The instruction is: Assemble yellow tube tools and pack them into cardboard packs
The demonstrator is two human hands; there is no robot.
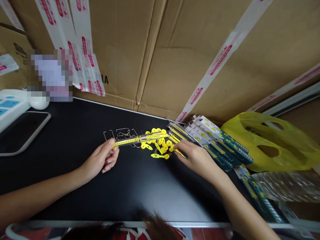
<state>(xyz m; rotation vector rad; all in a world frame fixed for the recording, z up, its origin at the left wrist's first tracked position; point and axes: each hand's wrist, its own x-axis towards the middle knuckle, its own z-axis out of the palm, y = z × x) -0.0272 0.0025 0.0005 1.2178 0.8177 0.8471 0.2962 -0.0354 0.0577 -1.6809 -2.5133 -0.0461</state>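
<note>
My left hand [106, 155] is closed around one end of a clear tubular spring scale [127, 141] with a yellow graduated strip inside. The tube points right, over a pile of small yellow plastic parts [162, 146]. My right hand [191, 154] is at the right side of that pile, its thumb and fingers closed on a yellow plastic piece [180, 153] that is partly hidden. Several bent metal wire hooks [122, 132] lie behind the tube. Clear tubes with yellow inserts [178, 131] are stacked just beyond my right fingers.
Packaged spring scales [215, 140] are piled at the right, with another pack [260, 193] nearer me. Beside them are a yellow plastic bag [272, 143] and clear plastic [287, 186]. A phone [25, 133] and white power strip [12, 103] lie left. Taped cardboard [125, 50] walls the back.
</note>
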